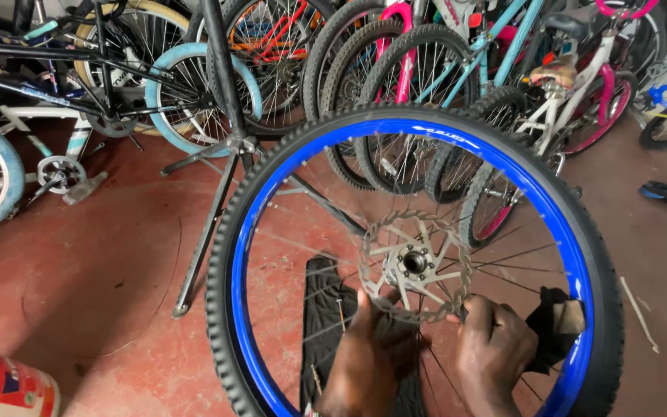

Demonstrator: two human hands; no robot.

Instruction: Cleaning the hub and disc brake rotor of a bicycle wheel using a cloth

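A bicycle wheel with a blue rim (pixel 457 139) and a knobby black tyre (pixel 221 255) stands upright right in front of me. At its hub sits a silver brake disc (pixel 414 262). My left hand (pixel 368 363) reaches through the spokes and grips the lower left edge of the disc. My right hand (pixel 496 351) pinches the disc's lower right edge. A dark cloth (pixel 553 328) sits just right of my right hand; whether the hand holds it is unclear.
A black repair stand (pixel 218 177) rises on splayed legs behind the wheel, on a red floor (pixel 79 278). Several parked bicycles (pixel 395 62) line the back. A black strip (pixel 322 324) lies on the floor under the wheel. A can (pixel 1 386) sits at bottom left.
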